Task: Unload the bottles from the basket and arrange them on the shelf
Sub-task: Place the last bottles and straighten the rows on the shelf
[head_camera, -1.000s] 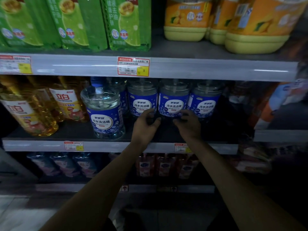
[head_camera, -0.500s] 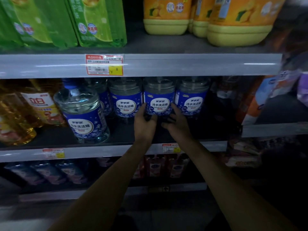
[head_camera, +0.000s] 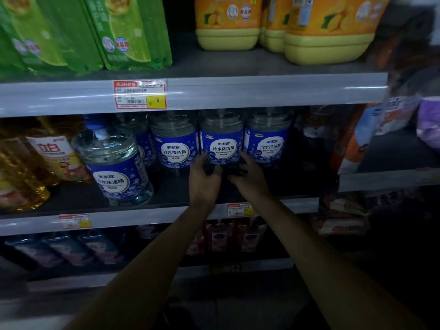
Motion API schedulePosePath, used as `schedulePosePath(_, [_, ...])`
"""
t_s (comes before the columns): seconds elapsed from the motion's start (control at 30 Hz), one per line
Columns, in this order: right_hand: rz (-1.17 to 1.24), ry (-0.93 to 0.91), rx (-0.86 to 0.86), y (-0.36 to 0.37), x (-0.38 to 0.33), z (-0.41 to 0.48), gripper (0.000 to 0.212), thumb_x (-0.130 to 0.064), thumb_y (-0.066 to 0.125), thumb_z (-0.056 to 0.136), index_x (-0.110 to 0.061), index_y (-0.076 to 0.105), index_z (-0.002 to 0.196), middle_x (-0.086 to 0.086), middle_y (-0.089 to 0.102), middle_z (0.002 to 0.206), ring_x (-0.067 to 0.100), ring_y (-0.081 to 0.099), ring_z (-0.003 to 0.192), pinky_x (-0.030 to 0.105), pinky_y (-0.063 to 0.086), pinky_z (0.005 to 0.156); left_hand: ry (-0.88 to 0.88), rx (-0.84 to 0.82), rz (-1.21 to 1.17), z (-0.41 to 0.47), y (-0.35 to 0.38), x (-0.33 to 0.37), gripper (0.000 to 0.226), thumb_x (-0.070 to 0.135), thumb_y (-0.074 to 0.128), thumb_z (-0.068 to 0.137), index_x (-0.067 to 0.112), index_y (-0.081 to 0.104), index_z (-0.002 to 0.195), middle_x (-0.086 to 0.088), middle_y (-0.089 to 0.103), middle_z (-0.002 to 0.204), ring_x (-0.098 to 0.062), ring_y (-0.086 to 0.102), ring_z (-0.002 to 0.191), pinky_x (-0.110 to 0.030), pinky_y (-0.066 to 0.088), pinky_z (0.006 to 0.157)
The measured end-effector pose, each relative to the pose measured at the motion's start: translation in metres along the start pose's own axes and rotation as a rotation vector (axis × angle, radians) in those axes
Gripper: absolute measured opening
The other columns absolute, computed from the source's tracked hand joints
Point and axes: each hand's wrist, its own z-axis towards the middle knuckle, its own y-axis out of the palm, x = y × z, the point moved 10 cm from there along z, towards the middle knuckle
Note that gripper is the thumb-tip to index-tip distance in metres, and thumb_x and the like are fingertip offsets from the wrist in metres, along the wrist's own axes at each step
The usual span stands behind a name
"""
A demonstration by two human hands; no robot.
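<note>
Dim shop shelving fills the view; its middle shelf (head_camera: 154, 214) carries a back row of blue-labelled bottles (head_camera: 266, 144). 1 bottle (head_camera: 221, 144) stands upright, long axis vertical, straight ahead of both hands. The left hand (head_camera: 204, 181) is at its left flank and the right hand (head_camera: 251, 178) at its right, equally near. Fingers curl low round its base in shadow; gripping or merely touching, I cannot tell.
</note>
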Motion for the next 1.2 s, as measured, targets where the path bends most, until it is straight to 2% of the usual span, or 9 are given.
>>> schedulePosePath(0.13, [-0.12,0.084,0.239,-0.048,0.017,0.003,0.039,-0.009,0.07,0.09,-0.016,0.064,0.128,0.007,0.068,0.125,0.022,0.064,0.114,0.034,0.052,0.096,0.024,-0.06,0.038,-0.006,0.02,0.001,0.04,0.01,0.065,0.097,0.016,0.058,0.136,-0.008,0.065,0.118,-0.015,0.062,0.108,-0.026,0.051,0.092])
schedulePosePath(0.2, [-0.084,0.14,0.376,-0.075,0.029,0.004,0.026,-0.012,0.071,0.089,-0.015,0.068,0.114,0.009,0.072,0.115,0.027,0.069,0.106,0.044,0.057,0.095,0.024,-0.101,0.021,-0.008,0.032,0.003,0.036,0.008,0.064,0.097,0.016,0.059,0.132,-0.01,0.065,0.11,-0.012,0.062,0.098,-0.02,0.05,0.085])
schedulePosePath(0.27, [-0.024,0.174,0.44,-0.091,0.039,0.002,0.031,-0.01,0.072,0.086,-0.014,0.065,0.116,0.011,0.071,0.115,0.031,0.069,0.105,0.05,0.058,0.092,0.032,-0.13,0.018,-0.009,0.044,0.004,0.035,0.008,0.064,0.097,0.015,0.06,0.132,-0.006,0.065,0.103,-0.008,0.061,0.094,-0.017,0.049,0.084])
schedulePosePath(0.33, [0.024,0.146,0.435,-0.098,0.039,0.002,0.048,-0.005,0.073,0.085,-0.014,0.059,0.129,0.011,0.068,0.123,0.029,0.066,0.111,0.05,0.057,0.095,0.045,-0.147,0.017,-0.009,0.055,0.005,0.038,0.009,0.065,0.097,0.013,0.06,0.134,-0.002,0.064,0.102,-0.007,0.062,0.097,-0.008,0.048,0.081])
schedulePosePath(0.5, [0.064,0.051,0.373,-0.102,0.029,0.006,0.069,-0.001,0.071,0.087,-0.021,0.048,0.149,0.007,0.06,0.141,0.024,0.059,0.126,0.047,0.054,0.103,0.07,-0.129,0.081,-0.003,0.073,0.005,0.052,0.022,0.074,0.094,0.018,0.055,0.143,0.003,0.062,0.121,-0.006,0.056,0.113,-0.004,0.042,0.084])
schedulePosePath(0.63, [0.037,-0.007,0.387,-0.106,0.024,0.012,0.067,-0.005,0.072,0.09,-0.019,0.048,0.151,0.006,0.057,0.146,0.023,0.055,0.133,0.044,0.049,0.108,0.129,-0.063,0.155,-0.001,0.082,0.005,0.059,0.028,0.078,0.09,0.021,0.055,0.143,0.003,0.063,0.135,-0.009,0.056,0.124,-0.028,0.048,0.102])
schedulePosePath(0.83, [0.047,-0.001,0.461,-0.112,0.026,0.021,0.069,-0.013,0.078,0.087,-0.017,0.049,0.15,0.007,0.058,0.146,0.023,0.054,0.134,0.038,0.047,0.108,0.126,0.096,0.308,-0.002,0.089,0.008,0.055,0.042,0.074,0.091,0.032,0.054,0.142,0.008,0.061,0.141,-0.017,0.058,0.128,-0.043,0.054,0.099])
schedulePosePath(1.03, [0.027,-0.024,0.503,-0.116,0.026,0.026,0.062,-0.016,0.08,0.085,-0.017,0.057,0.143,0.006,0.064,0.138,0.021,0.06,0.126,0.023,0.044,0.093,0.073,0.22,0.37,0.0,0.089,0.009,0.054,0.049,0.072,0.09,0.033,0.057,0.139,0.004,0.068,0.132,-0.022,0.065,0.118,-0.041,0.056,0.091])
schedulePosePath(1.2, [0.05,-0.011,0.531,-0.119,0.026,0.024,0.057,-0.015,0.082,0.083,-0.015,0.063,0.137,0.006,0.069,0.131,0.014,0.062,0.114,0.02,0.043,0.086,0.032,0.272,0.391,0.001,0.09,0.007,0.051,0.049,0.074,0.089,0.032,0.061,0.134,0.003,0.07,0.127,-0.022,0.067,0.114,-0.036,0.051,0.088])
